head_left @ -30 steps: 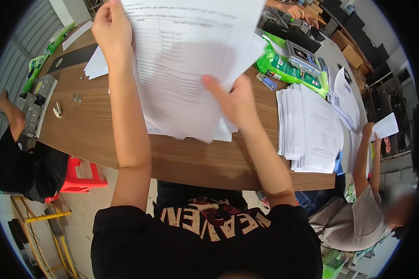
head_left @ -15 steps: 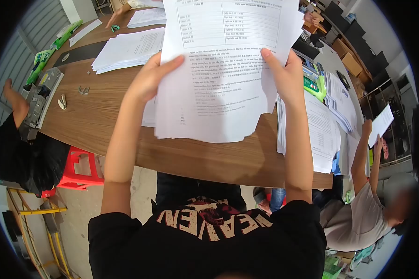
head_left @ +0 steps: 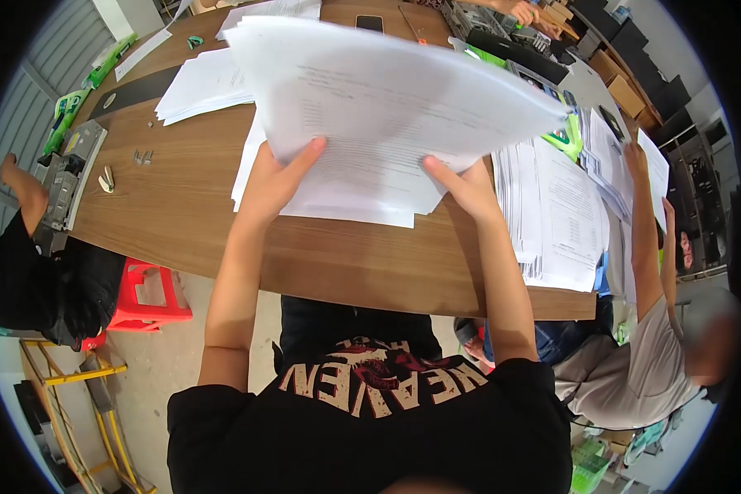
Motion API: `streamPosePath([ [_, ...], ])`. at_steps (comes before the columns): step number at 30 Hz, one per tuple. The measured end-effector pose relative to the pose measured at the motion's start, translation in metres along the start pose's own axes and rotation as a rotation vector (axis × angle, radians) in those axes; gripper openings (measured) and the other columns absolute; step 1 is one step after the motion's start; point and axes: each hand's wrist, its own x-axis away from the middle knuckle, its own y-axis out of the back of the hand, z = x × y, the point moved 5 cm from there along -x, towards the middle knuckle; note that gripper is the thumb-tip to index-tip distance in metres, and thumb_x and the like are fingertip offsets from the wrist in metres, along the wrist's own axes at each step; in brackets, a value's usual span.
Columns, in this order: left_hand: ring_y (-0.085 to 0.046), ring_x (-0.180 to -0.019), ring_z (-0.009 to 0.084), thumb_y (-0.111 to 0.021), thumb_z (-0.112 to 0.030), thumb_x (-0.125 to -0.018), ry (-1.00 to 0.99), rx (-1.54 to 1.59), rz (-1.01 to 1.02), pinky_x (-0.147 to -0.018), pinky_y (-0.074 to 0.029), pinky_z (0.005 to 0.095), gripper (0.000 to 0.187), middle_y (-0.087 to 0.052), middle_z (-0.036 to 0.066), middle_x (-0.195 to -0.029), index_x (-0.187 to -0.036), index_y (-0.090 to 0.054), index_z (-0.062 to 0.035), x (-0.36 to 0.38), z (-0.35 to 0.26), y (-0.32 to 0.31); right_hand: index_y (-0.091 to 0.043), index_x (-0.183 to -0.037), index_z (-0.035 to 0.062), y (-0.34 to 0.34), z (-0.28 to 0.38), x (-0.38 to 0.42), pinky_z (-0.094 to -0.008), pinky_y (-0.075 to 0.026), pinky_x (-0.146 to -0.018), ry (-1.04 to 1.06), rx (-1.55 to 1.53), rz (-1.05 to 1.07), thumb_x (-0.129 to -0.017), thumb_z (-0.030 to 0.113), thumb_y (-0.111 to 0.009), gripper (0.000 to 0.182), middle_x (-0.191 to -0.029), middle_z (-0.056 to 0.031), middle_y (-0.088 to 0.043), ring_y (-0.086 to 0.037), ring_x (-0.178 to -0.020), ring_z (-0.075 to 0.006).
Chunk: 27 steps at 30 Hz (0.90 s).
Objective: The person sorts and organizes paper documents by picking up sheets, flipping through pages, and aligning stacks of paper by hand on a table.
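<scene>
Both my hands hold a stack of printed paper sheets (head_left: 370,107) above the table. My left hand (head_left: 281,177) grips the left edge, thumb on the front face. My right hand (head_left: 469,185) has the right edge in the same way, its fingers hidden behind the paper. The sheets tilt and bow, with the top edge spread toward the right. Under the stack, more white sheets (head_left: 346,212) lie on the wooden table. A thick pile of printed pages (head_left: 560,218) stands just right of my right hand.
Another paper pile (head_left: 206,82) lies at the far left. A stapler-like tool (head_left: 106,179) and small metal bits (head_left: 142,156) rest on the wooden table (head_left: 165,206). A phone (head_left: 370,23) lies at the back. To the right a co-worker (head_left: 634,354) holds paper; a red stool (head_left: 150,292) stands left.
My hands have come down and closer together with the stack, which has tipped and bowed. Sheets beneath it now show on the table. The co-worker on the right has shifted their paper.
</scene>
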Motion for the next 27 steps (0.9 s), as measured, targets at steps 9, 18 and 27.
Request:
streamPosePath([
  [9,-0.050,-0.104,0.0157,-0.055,-0.018,-0.090,-0.104,-0.022,0.096,-0.088,-0.040,0.0295,0.036,-0.057,0.010,-0.110,-0.118,-0.049,0.0041,0.000,-0.007,-0.003,-0.057,-0.109,-0.0032,-0.006,0.018,-0.011,-0.0293,-0.048,-0.077,0.002,-0.158,-0.034,-0.080,0.016,-0.068,0.037,-0.101,-0.0107,-0.062,-0.059,-0.090,-0.0165],
  [18,-0.052,-0.081,0.0136,-0.052,-0.020,-0.091,-0.119,-0.204,0.047,-0.072,-0.044,0.0296,0.029,-0.060,0.008,-0.088,-0.103,-0.055,0.0069,0.001,0.049,-0.006,-0.053,-0.114,-0.0044,-0.022,-0.026,0.011,-0.0303,-0.043,-0.086,-0.039,-0.101,-0.050,-0.088,0.011,-0.056,0.030,-0.107,-0.0092,-0.061,-0.055,-0.098,-0.0165],
  [27,-0.055,-0.090,0.0258,-0.045,-0.019,-0.094,-0.354,-0.509,-0.066,-0.081,-0.042,0.0341,0.034,-0.059,0.022,-0.097,-0.109,-0.051,0.0104,0.001,0.082,-0.011,-0.041,-0.122,-0.0026,-0.020,-0.043,0.027,-0.0382,-0.045,-0.076,0.078,0.333,-0.038,-0.087,0.016,-0.054,0.041,-0.098,-0.0258,-0.058,-0.059,-0.086,-0.0313],
])
